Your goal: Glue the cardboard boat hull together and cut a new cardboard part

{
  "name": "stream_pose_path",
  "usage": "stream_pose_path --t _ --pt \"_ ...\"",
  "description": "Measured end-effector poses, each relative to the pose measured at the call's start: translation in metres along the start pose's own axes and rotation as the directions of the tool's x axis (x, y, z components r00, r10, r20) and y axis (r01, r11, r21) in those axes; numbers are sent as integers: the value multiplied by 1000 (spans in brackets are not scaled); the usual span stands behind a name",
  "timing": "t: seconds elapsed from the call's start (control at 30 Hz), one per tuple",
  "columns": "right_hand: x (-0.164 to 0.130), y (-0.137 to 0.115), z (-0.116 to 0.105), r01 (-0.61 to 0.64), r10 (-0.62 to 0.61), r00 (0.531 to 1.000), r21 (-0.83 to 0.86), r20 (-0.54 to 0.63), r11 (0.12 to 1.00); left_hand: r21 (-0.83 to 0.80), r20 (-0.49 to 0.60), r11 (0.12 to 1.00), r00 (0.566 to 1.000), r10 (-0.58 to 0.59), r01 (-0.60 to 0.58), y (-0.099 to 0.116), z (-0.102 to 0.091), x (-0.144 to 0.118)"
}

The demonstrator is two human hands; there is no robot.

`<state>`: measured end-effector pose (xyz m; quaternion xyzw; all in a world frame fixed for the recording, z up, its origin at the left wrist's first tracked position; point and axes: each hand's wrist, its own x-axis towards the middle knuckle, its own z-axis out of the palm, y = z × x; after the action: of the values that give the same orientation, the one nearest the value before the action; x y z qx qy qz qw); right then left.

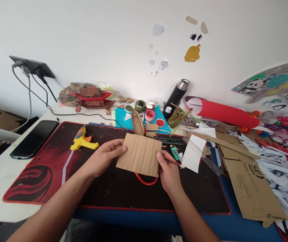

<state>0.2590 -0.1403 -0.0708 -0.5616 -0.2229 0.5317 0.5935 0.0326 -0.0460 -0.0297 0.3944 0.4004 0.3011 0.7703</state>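
Holding a corrugated cardboard piece (139, 154) above the middle of the black desk mat (58, 174), the left hand (103, 157) pinches its left edge while the right hand (168, 171) clamps the right edge and a thin red pencil (174, 162), seemingly keeping it level for marking.

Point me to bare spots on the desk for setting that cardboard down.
Free: the mat in front of both hands, and between the glue gun and the mat's left edge. Crowded: paint pots behind the cardboard piece, paper scraps at right.
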Motion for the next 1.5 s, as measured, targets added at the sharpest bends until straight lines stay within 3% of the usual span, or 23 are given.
stream_pose_path --t 0.3,0.43,0.5,0.53,0.6,0.67,0.73,0.8,0.93,1.0,1.07,1.13,1.17,1.23,1.3,1.4,1.5 --pt "-3 -4 -3 18 -19 998 26 61 1000 13 -9 999 999 49 -49 -4 -3 7" --pt "-4 -5 -3 30 -33 996 30 78 999 147 -56 965 972 227 -216 2 -7 -2" --pt "-2 -5 -4 38 -41 996 39 82 999 277 -73 888 913 400 -367 13 -5 -13" --pt "-2 -5 -5 39 -43 995 45 85 998 370 -27 816 873 487 -444 19 -3 -19" --pt "-1 -4 -5 33 -38 995 60 90 998 488 169 601 744 646 -633 30 2 -30" --pt "-1 -5 -4 17 -24 995 68 92 998 554 290 424 644 708 -716 36 7 -35" --pt "-2 -6 -1 1 -7 995 57 100 998 586 365 315 590 720 -746 35 10 -34" --pt "-4 -8 1 -5 2 994 35 111 999 605 408 267 580 705 -750 28 10 -30" --pt "-4 -9 2 11 -14 993 27 121 1000 632 433 264 615 660 -728 11 5 -21" --pt "-2 -7 1 30 -33 993 23 114 999 659 333 334 659 674 -674 6 2 -18" --pt "-1 -5 -1 55 -56 994 14 92 998 652 127 499 731 671 -571 4 0 -17" --pt "1 -3 -3 78 -78 994 0 78 997 559 -52 696 819 572 -450 5 -2 -17" --pt "1 -2 -5 87 -86 993 -12 80 996 504 -85 767 862 500 -396 6 -2 -17" --pt "1 -1 -7 105 -100 990 -48 95 993 453 -66 839 927 369 -302 9 -1 -18" --pt "0 -1 -8 124 -114 987 -86 114 989 483 -21 846 963 269 -226 11 2 -18" --pt "-1 -1 -11 137 -122 985 -120 124 983 515 5 845 986 167 -146 11 5 -15" --pt "0 0 -13 124 -112 987 -104 117 987 419 11 901 993 119 -113 6 4 -10"
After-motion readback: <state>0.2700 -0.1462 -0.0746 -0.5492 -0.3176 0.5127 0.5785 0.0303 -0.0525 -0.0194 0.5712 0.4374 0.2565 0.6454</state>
